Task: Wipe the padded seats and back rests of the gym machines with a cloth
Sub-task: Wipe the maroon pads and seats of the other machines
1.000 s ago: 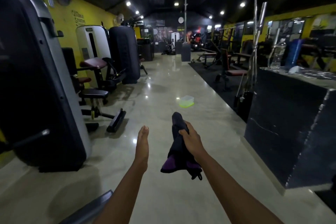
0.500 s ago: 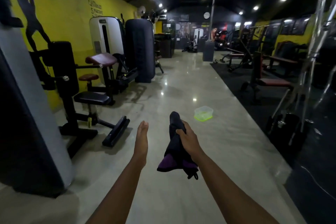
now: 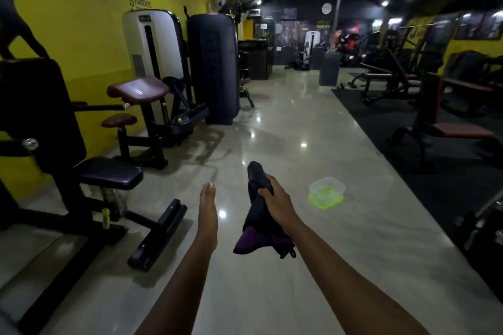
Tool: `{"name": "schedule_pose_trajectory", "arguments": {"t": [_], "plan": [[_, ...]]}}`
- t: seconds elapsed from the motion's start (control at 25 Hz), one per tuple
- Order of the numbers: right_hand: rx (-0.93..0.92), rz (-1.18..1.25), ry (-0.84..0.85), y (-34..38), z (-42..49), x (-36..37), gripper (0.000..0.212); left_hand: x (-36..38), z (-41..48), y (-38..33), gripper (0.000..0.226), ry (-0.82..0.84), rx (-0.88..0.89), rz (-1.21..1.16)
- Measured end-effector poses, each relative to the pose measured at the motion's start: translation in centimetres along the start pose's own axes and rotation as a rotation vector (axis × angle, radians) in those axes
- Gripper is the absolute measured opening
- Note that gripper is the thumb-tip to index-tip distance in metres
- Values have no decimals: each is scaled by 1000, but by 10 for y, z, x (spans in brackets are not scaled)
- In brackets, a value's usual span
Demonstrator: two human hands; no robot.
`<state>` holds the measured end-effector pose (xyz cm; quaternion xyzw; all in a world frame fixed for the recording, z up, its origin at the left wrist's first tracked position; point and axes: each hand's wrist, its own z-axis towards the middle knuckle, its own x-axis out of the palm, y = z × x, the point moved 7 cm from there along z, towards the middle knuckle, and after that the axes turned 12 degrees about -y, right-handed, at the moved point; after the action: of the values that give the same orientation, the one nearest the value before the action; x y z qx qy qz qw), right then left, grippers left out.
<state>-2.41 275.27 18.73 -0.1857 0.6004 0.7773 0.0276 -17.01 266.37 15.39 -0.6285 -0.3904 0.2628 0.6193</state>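
Room: gym hall with a glossy pale floor (image 3: 272, 128) running up the middle of the frame, a yellow wall (image 3: 89, 35) along the left side and a dark ceiling with small round lights across the top.
Left machine: a black-framed machine filled the left edge, with a black padded seat (image 3: 109, 173) at centre left and a dark back rest (image 3: 40, 106) above and left of it.
Further machine: behind it, toward the upper left, a maroon padded rest (image 3: 138, 90) and a smaller maroon round seat (image 3: 119, 119) stood before a white weight-stack cover (image 3: 152, 43).
Right side: benches with reddish pads (image 3: 462, 129) sat on dark matting at right, too dim to detail.
Container: a clear plastic box with a lime-green rim (image 3: 326, 193) lay on the floor right of centre.
Left hand (image 3: 208, 209): held out flat, fingers straight and together, empty, at lower centre.
Right hand (image 3: 277, 204): just beside the left and apart from it, fingers wrapped around the cloth.
Cloth (image 3: 258, 226): dark with a purple inner side, bunched in the right fist, one end sticking up past the knuckles and the rest hanging below the wrist, clear of every pad.
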Motion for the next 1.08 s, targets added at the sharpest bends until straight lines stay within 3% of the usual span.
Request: {"name": "schedule_pose_trajectory", "arguments": {"t": [0.36, 0.6, 0.76, 1.08], "plan": [[-104, 61, 201, -23, 342, 132, 45, 109, 310, -9, 53, -237, 81, -4], [-111, 80, 336, -21, 533, 262, 45, 127, 508, -29, 51, -383, 123, -18], [-119, 119, 385, -16, 650, 359, 45, 145, 655, -33, 50, -393, 185, -8], [-184, 81, 505, -14, 867, 547, 46, 167, 926, -60, 52, -511, 111, -60]]}}
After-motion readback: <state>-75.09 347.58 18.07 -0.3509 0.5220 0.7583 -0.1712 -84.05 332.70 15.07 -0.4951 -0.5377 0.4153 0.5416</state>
